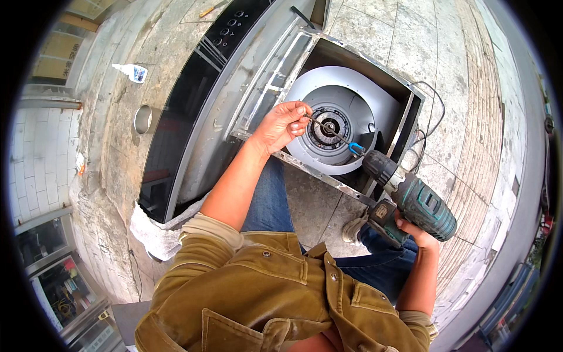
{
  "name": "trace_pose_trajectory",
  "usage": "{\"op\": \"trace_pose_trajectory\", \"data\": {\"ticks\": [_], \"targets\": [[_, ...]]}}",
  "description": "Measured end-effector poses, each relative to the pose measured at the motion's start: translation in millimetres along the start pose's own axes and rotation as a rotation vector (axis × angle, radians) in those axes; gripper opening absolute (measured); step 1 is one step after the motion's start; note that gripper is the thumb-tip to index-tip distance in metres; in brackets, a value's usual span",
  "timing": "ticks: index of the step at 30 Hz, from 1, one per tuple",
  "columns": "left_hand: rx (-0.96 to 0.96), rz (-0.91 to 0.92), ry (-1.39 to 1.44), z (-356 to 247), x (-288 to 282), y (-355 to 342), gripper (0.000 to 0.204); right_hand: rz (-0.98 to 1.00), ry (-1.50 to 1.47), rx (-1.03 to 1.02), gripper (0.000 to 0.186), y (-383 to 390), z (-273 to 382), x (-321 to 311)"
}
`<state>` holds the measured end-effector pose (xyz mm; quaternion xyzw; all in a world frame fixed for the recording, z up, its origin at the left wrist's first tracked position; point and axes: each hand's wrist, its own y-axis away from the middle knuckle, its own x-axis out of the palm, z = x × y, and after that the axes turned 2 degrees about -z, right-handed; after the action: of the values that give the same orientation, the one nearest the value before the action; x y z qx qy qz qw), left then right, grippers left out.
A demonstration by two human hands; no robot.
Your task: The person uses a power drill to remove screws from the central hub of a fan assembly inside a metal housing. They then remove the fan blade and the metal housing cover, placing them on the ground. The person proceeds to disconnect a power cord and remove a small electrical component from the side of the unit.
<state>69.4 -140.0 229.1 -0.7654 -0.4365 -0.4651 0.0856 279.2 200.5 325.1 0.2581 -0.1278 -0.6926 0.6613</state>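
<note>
Left grip (284, 126) has its thumb and fingers drawn together at the far end of a thin metal rod (333, 134); whether a small part is also pinched there is too small to tell. Right grip (416, 230) is wrapped round the handle of a dark green and black power drill (427, 205), whose chuck points up and to the left, toward the other hand. So the drill's body sits just above the right grip, and the rod runs from the chuck across to the left fingertips, with a blue piece (355, 149) on it close to the chuck.

Beneath the rod is a round grey fan housing (325, 77) with a ringed hub (319, 139) at its centre; the left grip is over the housing's left edge. The housing sits inside an open metal box (418, 108), and the chuck is by the box's lower right edge. Joined along the box's left side is a long hood with a black glass panel (176, 126). A white sack (155, 233) is under the panel's lower end. On the paved ground (366, 23), a metal ring (142, 119) and a small white bottle (134, 73) are left of the panel, and a dark cable (441, 105) curls right of the box.
</note>
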Motion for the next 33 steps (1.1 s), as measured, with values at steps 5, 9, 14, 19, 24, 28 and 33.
{"op": "trace_pose_trajectory", "data": {"ticks": [5, 9, 14, 19, 24, 28, 33], "targets": [[-0.012, -0.042, -0.002, 0.9, 2.1, -3.2, 0.020, -0.008, 0.129, -0.025, 0.028, -0.7, -4.5, -0.1], [-0.015, -0.127, 0.029, 1.8, 8.6, 3.9, 0.030, 0.001, 0.179, -0.050, 0.026, -4.8, -6.3, 0.4], [0.635, -0.653, -0.991, 6.5, -16.8, 11.1, 0.037, -0.119, 0.563, -0.238, 0.028, -13.1, 0.5, -11.0], [0.761, -0.694, -1.590, 8.0, -26.7, 19.5, 0.022, -0.002, 0.732, -0.697, 0.031, -59.1, 62.5, -17.8], [0.777, -0.740, -1.646, 13.1, -43.1, 19.7, 0.017, 0.422, 1.097, -0.472, 0.029, -124.2, 147.3, 62.8], [0.778, -0.735, -1.637, 11.6, -39.8, 16.6, 0.015, 0.493, 1.312, -0.400, 0.033, -165.0, 139.1, 93.4], [0.758, -0.733, -1.645, 11.5, -46.0, 17.7, 0.012, 0.540, 1.328, -0.368, 0.034, -201.1, 113.5, 113.1]]}}
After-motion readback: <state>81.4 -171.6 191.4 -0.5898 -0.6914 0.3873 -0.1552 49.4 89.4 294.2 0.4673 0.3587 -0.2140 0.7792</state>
